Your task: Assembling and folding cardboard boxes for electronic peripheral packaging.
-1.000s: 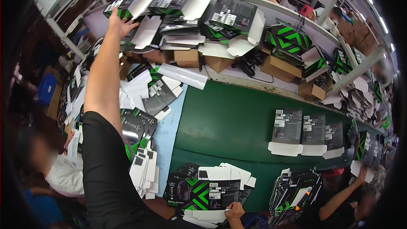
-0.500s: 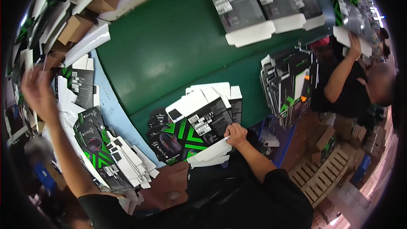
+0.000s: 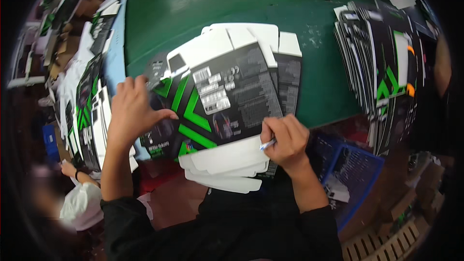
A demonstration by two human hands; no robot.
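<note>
Several flat printed box blanks [image 3: 251, 96], black and green with white flaps, lie fanned over one another at the near edge of the green table. Over their left end, my left hand [image 3: 130, 111] is open, thumb stretched out to the right and fingers spread; whether it presses on the card is hard to tell. My right hand [image 3: 287, 142] is closed at their lower right edge, beside the long white flaps [image 3: 227, 159]. From its curled fingers sticks out a slim white stick [image 3: 267, 144], whose kind does not show.
To the right stands a thick stack of black and green blanks [image 3: 357, 53]. More blanks [image 3: 89, 111] lie at the left, next to a pale blue strip [image 3: 116, 48]. A blue crate [image 3: 355, 179] sits below the table. Another person's arm [image 3: 442, 63] shows at the right; someone in white [image 3: 82, 205] is lower left.
My left hand has come from the far left to the left end of the fanned blanks. The view has shifted, bringing those blanks closer. My right hand stays closed at their lower right.
</note>
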